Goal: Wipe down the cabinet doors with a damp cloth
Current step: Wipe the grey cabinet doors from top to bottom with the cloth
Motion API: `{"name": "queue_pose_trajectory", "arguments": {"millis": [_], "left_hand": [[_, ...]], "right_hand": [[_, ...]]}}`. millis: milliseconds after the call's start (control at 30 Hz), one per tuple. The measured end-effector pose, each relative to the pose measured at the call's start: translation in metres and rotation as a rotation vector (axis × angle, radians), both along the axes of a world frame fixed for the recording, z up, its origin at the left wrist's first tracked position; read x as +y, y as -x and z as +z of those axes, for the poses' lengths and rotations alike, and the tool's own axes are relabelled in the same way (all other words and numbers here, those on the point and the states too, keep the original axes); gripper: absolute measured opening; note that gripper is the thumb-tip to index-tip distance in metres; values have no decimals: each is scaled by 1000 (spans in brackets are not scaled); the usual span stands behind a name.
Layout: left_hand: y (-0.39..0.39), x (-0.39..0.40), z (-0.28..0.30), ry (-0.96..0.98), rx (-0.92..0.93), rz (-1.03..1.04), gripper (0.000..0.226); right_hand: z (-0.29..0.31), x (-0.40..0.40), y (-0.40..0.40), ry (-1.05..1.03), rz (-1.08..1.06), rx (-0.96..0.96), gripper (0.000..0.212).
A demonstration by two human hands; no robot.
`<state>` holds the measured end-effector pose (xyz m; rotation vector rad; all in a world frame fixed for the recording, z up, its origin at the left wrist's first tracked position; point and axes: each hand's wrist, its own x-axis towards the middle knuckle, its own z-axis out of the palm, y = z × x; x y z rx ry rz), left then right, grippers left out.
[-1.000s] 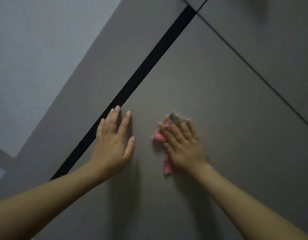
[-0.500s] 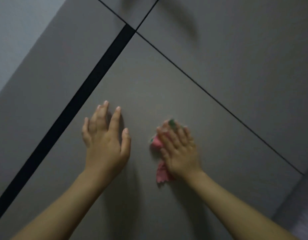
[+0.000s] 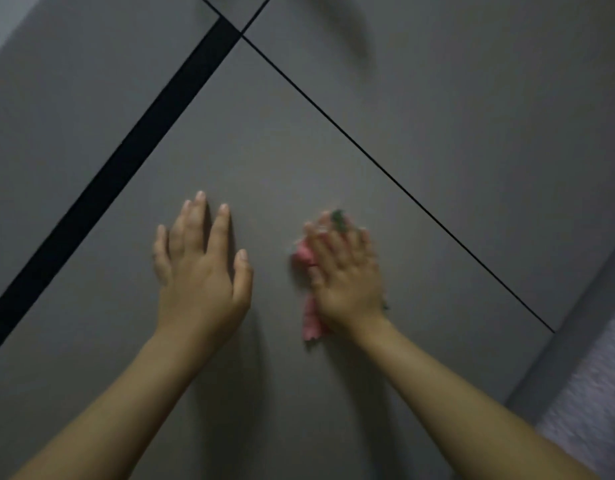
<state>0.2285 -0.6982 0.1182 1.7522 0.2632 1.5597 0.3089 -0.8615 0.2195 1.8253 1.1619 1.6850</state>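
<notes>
Fingers [image 3: 223,223] of your left hand [image 3: 200,268] lie flat and slightly spread on the grey cabinet door [image 3: 264,140], thumb out toward 3 o'clock, holding nothing. Likely a brace: it steadies the panel and your reach while the other hand scrubs. Your right hand [image 3: 347,275] sits just beside it at 3 o'clock, fingers pressed close together and laid flat over the cloth [image 3: 308,258], pinning it to the door rather than pinching it. Pink cloth pokes out at 9 o'clock of that palm and hangs past the wrist at 7 o'clock; a green bit shows at the fingertips, 12 o'clock. Right hand is blurred, so I can't tell exact finger gaps. A flat palm gives wide cloth contact, good for a big flat panel.

Edges: a wide black gap [image 3: 133,154] runs along the door's side at 10 o'clock of your left hand, near it. A thin seam [image 3: 385,171] runs at 1 to 3 o'clock of your right hand, near as well; the two meet at the corner up at 12 o'clock. Past the seam is another door [image 3: 472,98], likely not wiped yet, can't tell. Open room: plenty of bare panel toward 12 o'clock up to the corner, and toward 6 o'clock under your forearms. The door ends at 4 o'clock, where a pale textured surface [image 3: 590,393] shows. Sweep up toward the corner, and keep the loose tail out of the black gap.
</notes>
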Motion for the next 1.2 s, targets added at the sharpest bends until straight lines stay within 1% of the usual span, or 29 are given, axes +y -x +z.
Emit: {"name": "queue_pose_trajectory", "arguments": {"millis": [67, 133, 167, 233, 267, 300, 367, 400, 433, 467, 533, 567, 633, 700, 733, 767, 800, 900, 933, 967, 1033, 1100, 1200], "left_hand": [[1, -8, 0, -23, -10, -1, 66], [0, -17, -1, -90, -27, 11, 63], [-1, -21, -3, -123, -31, 21, 63], [-3, -28, -10, -162, -29, 27, 62], [-3, -32, -13, -176, -29, 27, 62], [-4, -36, -16, -185, -25, 24, 62], [-4, -41, -20, -178, -13, 8, 62], [-5, -43, -22, -166, -6, -5, 62], [-6, -47, -24, -160, -1, -18, 62], [-7, -50, -25, -158, -2, -24, 62], [-10, -57, -27, -167, -14, -23, 61], [-12, -62, -28, -172, -17, -29, 61], [-11, -68, -30, -195, -19, -41, 62], [-10, -72, -34, -232, -27, -40, 61], [-9, -74, -36, -258, -29, -38, 61], [-9, -77, -40, -285, -23, -38, 61], [-8, -78, -44, -301, -18, -36, 61], [-9, -83, -55, -309, 25, -51, 62], [-11, -87, -57, -308, 38, -65, 62], [-11, -94, -60, -314, 48, -84, 62], [-11, -107, -64, -336, 46, -97, 62], [-10, -116, -67, -371, 44, -104, 61], [-9, -122, -75, -410, 57, -104, 61]], "right_hand": [[20, -26, -7, -211, -66, -16, 56], [33, -35, -11, -421, -82, 31, 58], [30, -28, -10, -532, -75, 31, 58], [0, -6, -8, -779, -53, 1, 55], [-25, 4, -6, -806, -50, -8, 54], [-56, 12, -5, -744, -56, -11, 54], [-122, 20, 4, -454, -85, 42, 56], [-145, 16, 8, -345, -79, 87, 58], [-155, 8, 7, -293, -61, 130, 59], [-152, -4, 5, -281, -48, 157, 59], [-130, -38, -3, -373, -87, 124, 57], [-116, -60, -11, -453, -119, 77, 55], [-86, -94, -19, -651, -144, 54, 55], [-77, -96, -19, -839, -113, 71, 54], [-81, -86, -18, -929, -92, 89, 53], [-93, -76, -15, -974, -82, 97, 53], [-110, -64, -12, -934, -75, 100, 54], [-172, -54, -3, -506, -112, 174, 56], [-181, -63, -4, -427, -117, 195, 55], [-183, -77, -5, -413, -117, 215, 55], [-172, -109, -10, -501, -141, 203, 55], [-152, -145, -16, -714, -191, 157, 55], [-126, -170, -24, -1060, -130, 195, 54]]}}
